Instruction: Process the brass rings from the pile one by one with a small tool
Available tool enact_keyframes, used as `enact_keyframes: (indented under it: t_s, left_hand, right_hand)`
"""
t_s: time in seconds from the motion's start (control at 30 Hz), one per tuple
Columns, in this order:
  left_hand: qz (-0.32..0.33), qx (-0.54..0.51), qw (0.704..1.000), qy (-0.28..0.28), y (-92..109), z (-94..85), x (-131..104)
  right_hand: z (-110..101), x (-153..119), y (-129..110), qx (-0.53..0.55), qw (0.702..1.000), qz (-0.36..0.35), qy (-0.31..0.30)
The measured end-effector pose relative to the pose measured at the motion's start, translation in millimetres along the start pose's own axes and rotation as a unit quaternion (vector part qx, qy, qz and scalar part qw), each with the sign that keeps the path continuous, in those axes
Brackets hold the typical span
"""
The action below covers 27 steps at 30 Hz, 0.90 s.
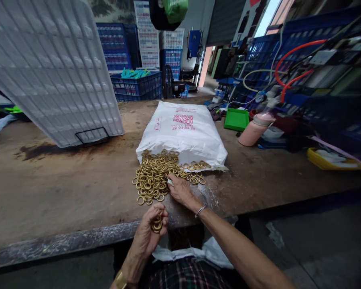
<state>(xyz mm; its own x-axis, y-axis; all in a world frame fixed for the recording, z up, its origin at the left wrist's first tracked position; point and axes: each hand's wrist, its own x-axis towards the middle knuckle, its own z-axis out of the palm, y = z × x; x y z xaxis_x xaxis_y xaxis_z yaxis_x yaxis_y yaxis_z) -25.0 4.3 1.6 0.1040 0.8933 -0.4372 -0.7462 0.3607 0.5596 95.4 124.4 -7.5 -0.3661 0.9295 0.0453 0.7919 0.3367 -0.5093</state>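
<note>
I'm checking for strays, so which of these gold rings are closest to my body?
The few gold rings held in your left hand, apart from the heap; the rest lie farther off, at the open end of the white sack.

Left hand (148,226) curled low; right hand (182,190) extended ahead.

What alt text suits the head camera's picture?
A person's left hand holds round gold-coloured rings; the right hand is at a pile of more, heaped at the mouth of a red-printed white sack on a brown table.
</note>
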Motion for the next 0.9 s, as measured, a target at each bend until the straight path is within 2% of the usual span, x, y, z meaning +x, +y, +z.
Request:
enact_keyframes:
  t_s: [0.07, 0.23, 0.4, 0.53, 0.7, 0.8, 0.9]
  left_hand:
    - [-0.004, -0.021, 1.0, 0.01, 1, -0.8, 3]
    - [-0.024, -0.038, 0.995, 0.085, 3, 1.1, 10]
    - [0.036, 0.015, 0.998, 0.045, 2, 11.3, 15]
    - [0.106, 0.137, 0.982, 0.07, -3, 17.0, 21]
    - [0.159, 0.266, 0.947, 0.089, -8, 17.7, 25]
    - [0.17, 0.291, 0.937, 0.097, -9, 16.2, 24]
    - [0.19, 0.268, 0.937, 0.114, -9, 12.6, 25]
  right_hand:
    - [2, 0, 5, 0.031, 0.999, 0.001, 0.018]
    - [5, -6, 19, 0.188, 0.98, 0.017, 0.068]
    - [-7, -20, 18, 0.305, 0.949, 0.042, 0.063]
    - [-14, -33, 10, 0.341, 0.936, 0.069, 0.048]
    - [-14, -48, -2, 0.377, 0.925, 0.037, -0.002]
    - [-15, -54, -6, 0.376, 0.926, 0.017, -0.013]
    - [-18, -57, -7, 0.371, 0.928, 0.017, -0.014]
